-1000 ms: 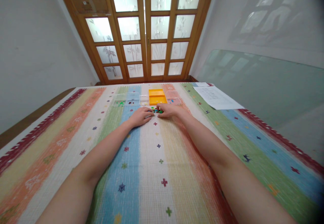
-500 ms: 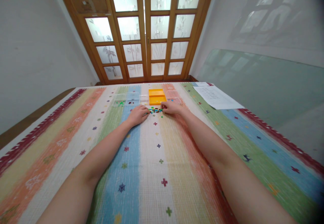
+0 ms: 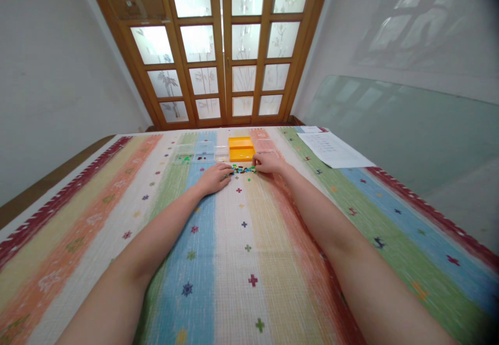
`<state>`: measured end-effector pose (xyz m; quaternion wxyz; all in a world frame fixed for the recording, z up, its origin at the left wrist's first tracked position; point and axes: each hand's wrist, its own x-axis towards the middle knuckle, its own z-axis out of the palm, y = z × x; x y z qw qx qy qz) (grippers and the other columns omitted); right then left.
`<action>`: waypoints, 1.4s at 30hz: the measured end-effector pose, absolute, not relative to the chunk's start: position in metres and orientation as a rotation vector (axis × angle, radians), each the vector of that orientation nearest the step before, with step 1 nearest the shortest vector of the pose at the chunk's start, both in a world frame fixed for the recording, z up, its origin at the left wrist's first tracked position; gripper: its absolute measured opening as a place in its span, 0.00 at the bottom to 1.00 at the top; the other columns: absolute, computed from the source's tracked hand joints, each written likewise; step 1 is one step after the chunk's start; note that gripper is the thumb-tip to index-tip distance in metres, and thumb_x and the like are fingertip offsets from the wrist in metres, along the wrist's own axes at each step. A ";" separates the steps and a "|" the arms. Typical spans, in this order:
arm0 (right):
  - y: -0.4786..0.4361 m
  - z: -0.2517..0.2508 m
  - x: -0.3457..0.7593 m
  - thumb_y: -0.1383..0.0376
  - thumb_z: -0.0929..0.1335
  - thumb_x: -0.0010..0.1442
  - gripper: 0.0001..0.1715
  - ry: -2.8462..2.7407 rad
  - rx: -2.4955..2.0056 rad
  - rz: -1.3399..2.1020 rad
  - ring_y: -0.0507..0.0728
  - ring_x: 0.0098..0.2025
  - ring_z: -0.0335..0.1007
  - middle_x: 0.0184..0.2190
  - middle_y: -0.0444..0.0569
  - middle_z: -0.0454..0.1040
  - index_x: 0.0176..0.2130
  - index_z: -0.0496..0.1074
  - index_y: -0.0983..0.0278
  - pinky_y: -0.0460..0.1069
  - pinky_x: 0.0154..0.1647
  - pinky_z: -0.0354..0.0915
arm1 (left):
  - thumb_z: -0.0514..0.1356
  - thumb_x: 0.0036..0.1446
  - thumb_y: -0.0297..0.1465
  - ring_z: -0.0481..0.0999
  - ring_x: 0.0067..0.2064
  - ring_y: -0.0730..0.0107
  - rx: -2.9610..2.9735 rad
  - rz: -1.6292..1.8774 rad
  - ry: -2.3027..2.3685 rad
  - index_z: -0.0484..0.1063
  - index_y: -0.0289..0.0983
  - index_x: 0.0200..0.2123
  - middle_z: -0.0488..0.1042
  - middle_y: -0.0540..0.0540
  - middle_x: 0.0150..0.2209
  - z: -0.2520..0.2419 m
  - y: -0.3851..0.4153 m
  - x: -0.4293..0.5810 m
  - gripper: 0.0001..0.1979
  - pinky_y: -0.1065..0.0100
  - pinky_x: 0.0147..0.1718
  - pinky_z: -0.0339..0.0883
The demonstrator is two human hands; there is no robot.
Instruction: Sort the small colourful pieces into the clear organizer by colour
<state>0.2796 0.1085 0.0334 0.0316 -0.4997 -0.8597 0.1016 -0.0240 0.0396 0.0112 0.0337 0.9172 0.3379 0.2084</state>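
A small heap of tiny coloured pieces [image 3: 242,169] lies on the striped cloth [image 3: 249,241], just in front of an orange tray [image 3: 240,148]. My left hand [image 3: 213,177] rests on the cloth at the heap's left edge, fingers curled and pinched toward the pieces. My right hand [image 3: 266,163] sits at the heap's right edge, its fingers drawn together near the tray's front corner. What either hand pinches is too small to make out. Both forearms stretch far across the table.
Clear small boxes [image 3: 195,154] with a few coloured bits stand left of the orange tray, and a pinkish clear box [image 3: 266,146] stands to its right. A printed sheet of paper [image 3: 331,148] lies at the far right. Wooden glass doors [image 3: 226,49] rise behind the table.
My right hand has slid right and slightly away, off the heap, uncovering the coloured pieces. My left hand has shifted a little forward. The pieces are spread slightly wider.
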 end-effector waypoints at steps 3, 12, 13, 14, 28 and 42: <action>0.107 0.035 0.282 0.65 0.71 0.62 0.11 -2.673 -1.472 0.361 0.57 0.42 0.74 0.43 0.49 0.81 0.47 0.78 0.61 0.48 0.36 0.58 | 0.57 0.69 0.32 0.72 0.63 0.55 2.820 0.630 1.040 0.77 0.41 0.59 0.76 0.41 0.60 0.010 0.041 -0.024 0.18 0.50 0.66 0.65; 0.101 0.026 0.270 0.59 0.68 0.69 0.12 -2.584 -1.420 0.310 0.58 0.42 0.75 0.44 0.52 0.82 0.48 0.78 0.62 0.48 0.39 0.60 | 0.56 0.69 0.32 0.74 0.58 0.55 2.787 0.675 1.163 0.80 0.42 0.54 0.80 0.43 0.54 0.010 0.041 -0.027 0.15 0.51 0.62 0.68; 0.098 0.025 0.266 0.58 0.68 0.70 0.13 -2.572 -1.413 0.286 0.59 0.42 0.75 0.44 0.52 0.82 0.48 0.78 0.62 0.48 0.38 0.60 | 0.57 0.69 0.32 0.74 0.58 0.55 2.776 0.687 1.197 0.80 0.42 0.53 0.80 0.43 0.54 0.010 0.041 -0.029 0.15 0.51 0.62 0.68; 0.095 0.025 0.263 0.55 0.68 0.71 0.15 -2.565 -1.412 0.258 0.59 0.41 0.75 0.43 0.52 0.82 0.48 0.78 0.61 0.49 0.38 0.60 | 0.57 0.69 0.32 0.74 0.58 0.55 2.763 0.703 1.233 0.80 0.42 0.53 0.80 0.43 0.54 0.009 0.042 -0.030 0.15 0.52 0.61 0.68; 0.080 0.024 0.242 0.58 0.65 0.73 0.15 -2.403 -1.583 0.122 0.60 0.45 0.77 0.45 0.54 0.84 0.46 0.80 0.62 0.49 0.42 0.61 | 0.55 0.72 0.40 0.66 0.70 0.55 2.834 0.578 1.152 0.71 0.42 0.66 0.70 0.42 0.68 0.004 0.042 -0.025 0.23 0.51 0.71 0.56; 0.077 0.019 0.238 0.61 0.65 0.74 0.16 -2.410 -1.373 0.172 0.59 0.50 0.75 0.50 0.53 0.81 0.52 0.80 0.61 0.49 0.49 0.63 | 0.55 0.72 0.35 0.72 0.64 0.56 2.837 0.537 0.917 0.76 0.44 0.60 0.77 0.43 0.61 0.021 0.031 -0.013 0.19 0.50 0.68 0.61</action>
